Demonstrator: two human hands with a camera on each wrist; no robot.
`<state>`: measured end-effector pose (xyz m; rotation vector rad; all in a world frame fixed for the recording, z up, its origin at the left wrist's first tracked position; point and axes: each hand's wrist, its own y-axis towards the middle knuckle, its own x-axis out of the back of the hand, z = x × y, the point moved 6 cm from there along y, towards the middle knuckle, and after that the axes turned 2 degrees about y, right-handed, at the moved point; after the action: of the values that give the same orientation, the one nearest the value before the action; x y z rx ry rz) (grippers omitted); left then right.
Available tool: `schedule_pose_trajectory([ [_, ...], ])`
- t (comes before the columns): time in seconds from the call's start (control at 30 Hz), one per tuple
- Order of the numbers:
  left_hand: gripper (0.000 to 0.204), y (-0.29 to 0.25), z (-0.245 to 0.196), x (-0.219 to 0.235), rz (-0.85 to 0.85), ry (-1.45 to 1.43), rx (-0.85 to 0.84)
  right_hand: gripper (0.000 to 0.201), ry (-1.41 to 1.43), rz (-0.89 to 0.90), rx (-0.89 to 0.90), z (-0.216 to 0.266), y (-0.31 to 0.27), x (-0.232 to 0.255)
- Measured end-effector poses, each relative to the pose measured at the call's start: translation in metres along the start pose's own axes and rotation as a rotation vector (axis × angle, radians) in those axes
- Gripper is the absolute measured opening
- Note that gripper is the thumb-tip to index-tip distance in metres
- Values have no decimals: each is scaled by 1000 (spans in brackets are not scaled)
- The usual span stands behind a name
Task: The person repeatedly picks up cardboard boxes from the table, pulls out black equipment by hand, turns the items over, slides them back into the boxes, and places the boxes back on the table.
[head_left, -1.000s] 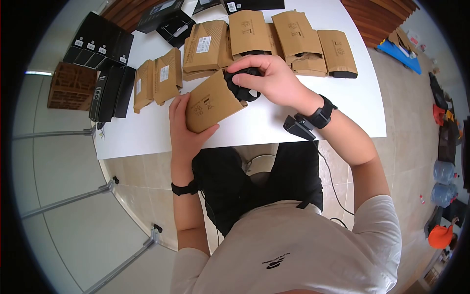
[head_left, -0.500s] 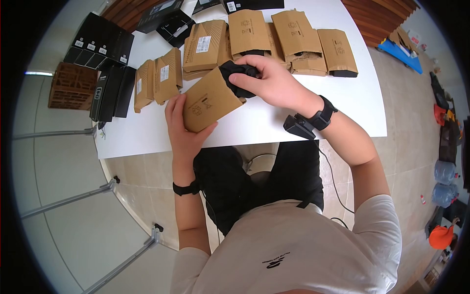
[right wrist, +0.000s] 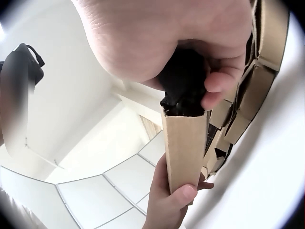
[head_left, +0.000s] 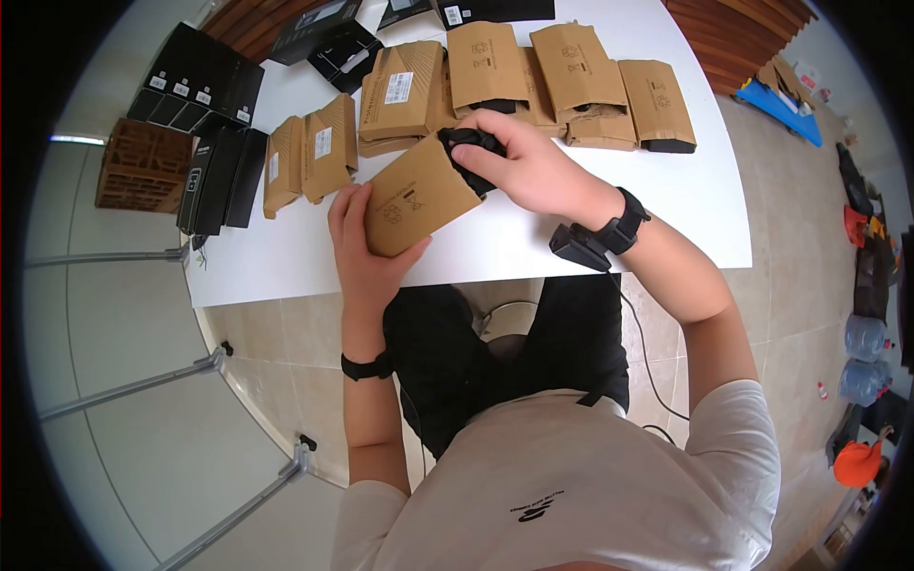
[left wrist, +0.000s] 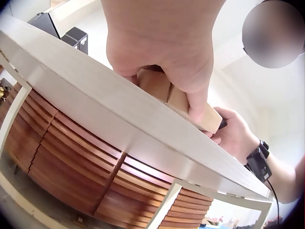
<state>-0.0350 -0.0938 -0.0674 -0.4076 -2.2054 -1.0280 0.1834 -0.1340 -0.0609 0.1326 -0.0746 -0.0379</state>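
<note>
In the head view my left hand (head_left: 360, 249) grips a brown cardboard box (head_left: 419, 198) by its lower end, thumb along the near edge and fingers on the far side. The box is tilted, its open end toward the upper right. At that opening my right hand (head_left: 538, 167) holds a crumpled black bundle (head_left: 473, 152) between thumb and fingers. The right wrist view shows the black bundle (right wrist: 183, 81) partly inside the mouth of the narrow box (right wrist: 185, 148); its lower part is hidden by the cardboard.
Several similar brown boxes (head_left: 487, 67) lie in a row along the white table (head_left: 657, 209), some with black contents showing. Two more brown boxes (head_left: 328, 147) stand at the left. Black boxes (head_left: 214, 81) are stacked at the far left and back. A cable (head_left: 647, 357) hangs from the right wrist camera.
The black bundle sits deeper in the cardboard box, with less of it showing. My right hand has stayed at the opening; my left hand keeps its hold with only a slight shift.
</note>
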Motion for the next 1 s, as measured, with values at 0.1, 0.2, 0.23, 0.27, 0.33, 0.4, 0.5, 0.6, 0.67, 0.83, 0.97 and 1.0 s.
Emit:
schedule_pose_trajectory([
  [0.1,89,-1,-2,-3,-34,-1,-3,23,-54,40,-112,3,-3,-2],
  [0.2,89,0,-7,-6,-43,-3,-37,29,-236,-22,193,-1,0,2],
  [0.23,89,0,-7,-6,-43,-3,-37,30,-187,-55,170,-5,1,5],
  [0.27,89,0,-5,-6,-52,15,-21,31,-138,-89,146,-8,1,9],
  [0.33,89,0,-3,-5,-63,30,-6,31,16,-110,14,2,-2,9],
  [0.4,89,0,1,-3,-71,35,22,31,170,-126,-113,-3,-2,10],
  [0.5,90,-1,2,-1,-84,31,22,27,250,-57,-89,-9,3,6],
  [0.6,90,-1,2,-1,-72,25,29,31,150,-29,-67,-7,1,-1],
  [0.67,90,-2,2,-2,-78,19,26,25,352,-162,33,-1,0,-4],
  [0.83,90,-4,3,-4,-103,2,12,18,86,-99,5,4,1,3],
  [0.97,90,-4,3,-5,-111,4,4,13,4,-167,74,0,6,10],
  [1.0,90,-5,2,-5,-113,8,1,13,5,-167,74,-2,7,9],
])
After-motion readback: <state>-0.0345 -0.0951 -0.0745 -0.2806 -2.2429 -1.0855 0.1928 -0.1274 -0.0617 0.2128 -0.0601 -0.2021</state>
